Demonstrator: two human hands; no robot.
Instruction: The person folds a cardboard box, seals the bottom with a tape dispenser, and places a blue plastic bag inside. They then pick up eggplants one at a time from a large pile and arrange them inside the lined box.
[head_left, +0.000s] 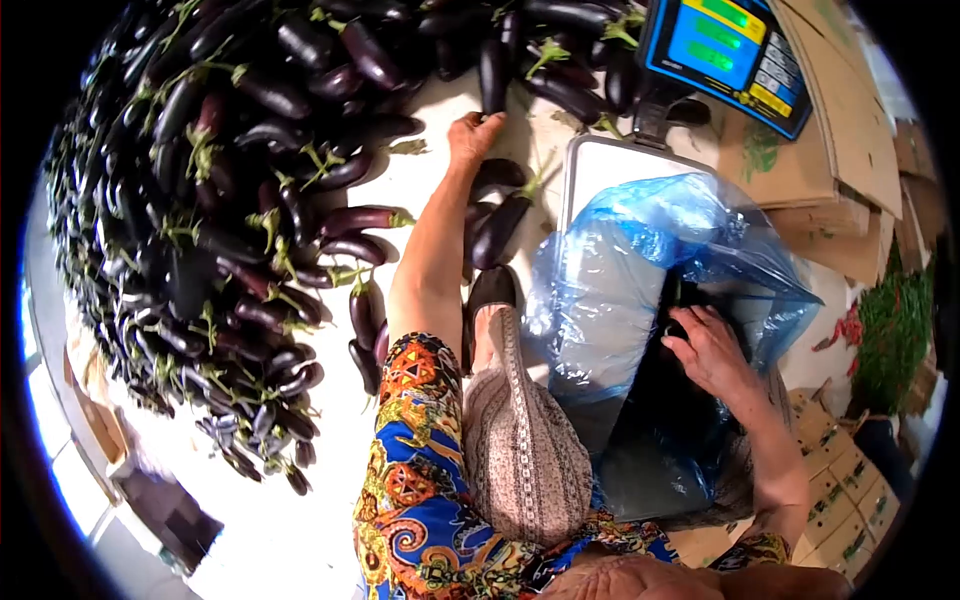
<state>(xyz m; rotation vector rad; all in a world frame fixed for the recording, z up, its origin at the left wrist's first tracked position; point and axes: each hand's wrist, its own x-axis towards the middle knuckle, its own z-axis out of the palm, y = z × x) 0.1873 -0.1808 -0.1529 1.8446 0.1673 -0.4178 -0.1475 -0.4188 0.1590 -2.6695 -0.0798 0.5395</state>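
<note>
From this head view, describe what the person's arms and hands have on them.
Both hands, the left hand and the right hand, are bare: no gloves, and no rings or watch that I can make out. The forearms are uncovered. Short patterned sleeves in blue, orange, yellow and red cover the upper arms, the right one only just showing at the frame's bottom edge.

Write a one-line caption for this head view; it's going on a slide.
Left hand reaches an eggplant beside the pile while right hand holds open a blue plastic bag.

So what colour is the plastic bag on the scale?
Translucent blue; the bag shows best in the head view.
</note>
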